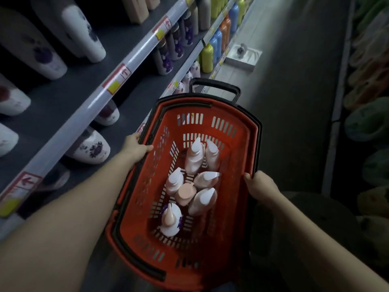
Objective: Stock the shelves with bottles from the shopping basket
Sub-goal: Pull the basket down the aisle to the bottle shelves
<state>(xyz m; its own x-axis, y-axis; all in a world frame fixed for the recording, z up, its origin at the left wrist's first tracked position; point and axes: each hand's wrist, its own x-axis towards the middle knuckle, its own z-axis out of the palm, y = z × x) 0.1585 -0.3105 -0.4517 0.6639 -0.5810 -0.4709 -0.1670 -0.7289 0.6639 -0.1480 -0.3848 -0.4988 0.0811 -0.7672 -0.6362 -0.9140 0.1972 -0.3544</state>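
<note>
A red shopping basket (237,157) with black rim and handles hangs in front of me over the aisle floor. Several pale pink bottles (194,158) with white caps stand inside it, and one white bottle with purple flowers (171,222) stands nearest me. My left hand (135,147) grips the basket's left rim. My right hand (260,186) grips its right rim. The shelves (117,79) run along my left, with white flowered bottles (90,148) on them.
Further down the shelves stand purple-labelled, yellow, blue and orange bottles (207,57). A white box (244,56) lies on the floor ahead by the shelf base. Another display with greenish goods (370,121) lines the right side. The grey aisle floor runs between.
</note>
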